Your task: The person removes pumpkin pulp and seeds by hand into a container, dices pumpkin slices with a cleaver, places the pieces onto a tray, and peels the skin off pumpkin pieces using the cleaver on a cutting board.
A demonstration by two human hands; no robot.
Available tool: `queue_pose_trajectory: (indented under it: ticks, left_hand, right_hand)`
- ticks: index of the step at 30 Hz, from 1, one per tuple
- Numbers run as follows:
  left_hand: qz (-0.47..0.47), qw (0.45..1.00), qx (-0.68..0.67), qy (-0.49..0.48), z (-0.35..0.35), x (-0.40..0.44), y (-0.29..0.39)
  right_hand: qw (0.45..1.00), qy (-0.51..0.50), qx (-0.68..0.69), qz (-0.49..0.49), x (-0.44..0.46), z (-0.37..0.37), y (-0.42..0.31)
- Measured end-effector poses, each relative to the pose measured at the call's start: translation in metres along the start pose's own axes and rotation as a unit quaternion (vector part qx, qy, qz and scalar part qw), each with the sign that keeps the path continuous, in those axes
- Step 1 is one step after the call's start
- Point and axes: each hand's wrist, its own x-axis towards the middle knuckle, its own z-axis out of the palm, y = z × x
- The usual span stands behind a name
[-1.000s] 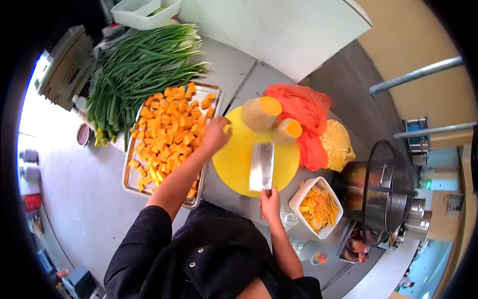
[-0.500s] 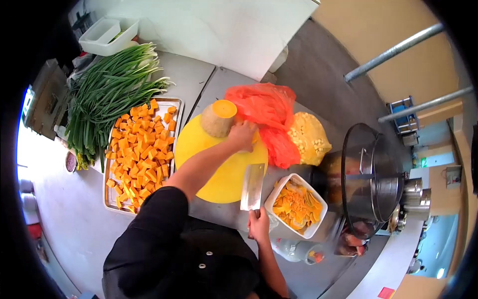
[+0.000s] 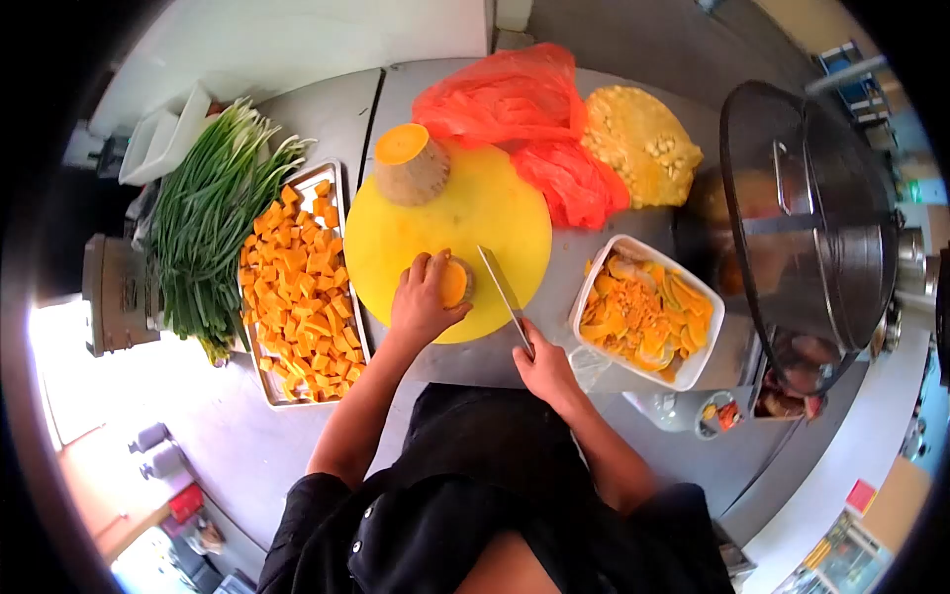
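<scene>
On a round yellow cutting board [image 3: 495, 198], my left hand [image 3: 424, 302] is closed around a small pumpkin piece [image 3: 455, 285] with an orange cut face. My right hand [image 3: 544, 364] grips a cleaver [image 3: 503, 285] by its handle. Its blade stands on edge over the board, to the right of the piece and apart from it. A larger pumpkin piece [image 3: 414, 173] with tan skin and a flat orange cut top rests at the board's upper left. Left of the board, a metal tray [image 3: 356, 332] holds orange pumpkin cubes [image 3: 302, 297].
Green onions [image 3: 203, 213] lie beyond the tray. Red plastic bags [image 3: 505, 94] touch the board's far side, beside a yellow seedy mass [image 3: 641, 144]. A white tub [image 3: 705, 356] of peelings stands right, near a large dark pot [image 3: 792, 213] and a clear bottle [image 3: 673, 411].
My left hand has come from the board's far edge to its near part, now on the small pumpkin piece. The cleaver has moved over the board and turned edge-on. The view has shifted.
</scene>
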Motion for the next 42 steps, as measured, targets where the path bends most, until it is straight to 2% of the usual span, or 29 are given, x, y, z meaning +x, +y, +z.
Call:
queue_pose_trajectory:
  ticks: [3,7,9,12,14,17,20,27,30,33,35,36,39,42]
  left_hand:
    - [0.099,0.994,-0.001,-0.040,-0.007,0.002,-0.005]
    - [0.135,0.988,-0.039,0.063,0.001,-0.005,-0.011]
    - [0.172,0.975,-0.052,0.134,0.014,-0.010,-0.016]
    - [0.173,0.975,-0.028,0.136,0.035,-0.013,-0.013]
    - [0.183,0.973,-0.009,0.138,0.047,-0.013,-0.022]
    - [0.162,0.976,-0.036,0.139,0.048,-0.010,-0.020]
    - [0.148,0.967,-0.096,0.183,0.050,-0.007,-0.016]
    - [0.173,0.972,-0.007,0.162,0.064,-0.012,-0.031]
    - [0.173,0.969,-0.025,0.173,0.060,-0.010,-0.027]
    - [0.147,0.974,-0.036,0.171,0.061,-0.011,-0.022]
    - [0.144,0.976,-0.035,0.161,0.056,-0.010,-0.024]
    - [0.146,0.971,-0.032,0.185,0.061,-0.009,-0.025]
    - [0.147,0.975,-0.033,0.162,0.057,-0.012,-0.024]
    - [0.152,0.976,-0.011,0.153,0.054,-0.007,-0.018]
  right_hand:
    - [0.999,-0.009,0.043,-0.026,-0.011,-0.009,-0.034]
    - [0.998,-0.002,0.054,-0.025,-0.028,-0.008,-0.073]
    - [0.999,0.008,0.002,-0.038,-0.035,-0.009,-0.084]
    - [0.997,0.010,-0.059,-0.055,-0.043,-0.007,-0.089]
    - [0.997,-0.002,-0.079,-0.023,-0.048,-0.013,-0.095]
    - [0.994,-0.029,-0.109,0.007,-0.058,-0.031,-0.102]
    - [0.992,-0.053,-0.115,0.025,-0.059,-0.044,-0.107]
    - [0.990,-0.076,-0.118,0.022,-0.028,-0.037,-0.108]
    - [0.992,-0.070,-0.103,0.003,0.010,-0.021,-0.110]
    - [0.999,-0.008,-0.037,-0.017,0.072,0.019,-0.075]
    - [0.995,0.021,0.059,-0.071,0.073,0.018,-0.060]
    - [0.989,0.036,0.102,-0.102,0.077,0.012,-0.052]
    - [0.996,-0.077,0.042,0.004,0.023,-0.043,-0.086]
    - [0.992,-0.112,-0.035,0.047,-0.013,-0.062,-0.095]
